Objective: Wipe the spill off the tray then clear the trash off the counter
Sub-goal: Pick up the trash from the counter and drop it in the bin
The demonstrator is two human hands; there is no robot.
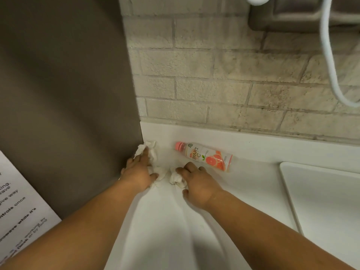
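On the white counter [167, 221] my left hand [139, 170] lies with straight fingers on a crumpled white paper towel [152, 151] pushed against the grey appliance side. My right hand [196, 182] curls its fingers around a second crumpled paper wad [176, 178] just beside it. An empty clear drink bottle [206, 155] with a pink cap and a grapefruit label lies on its side behind my right hand, near the wall. The white tray [321, 195] sits at the right edge of the counter.
A tall grey appliance [64, 104] with a printed notice [19, 217] walls off the left. A brick backsplash [233, 84] runs behind the counter. A white cord [329, 55] hangs from a dispenser at the upper right.
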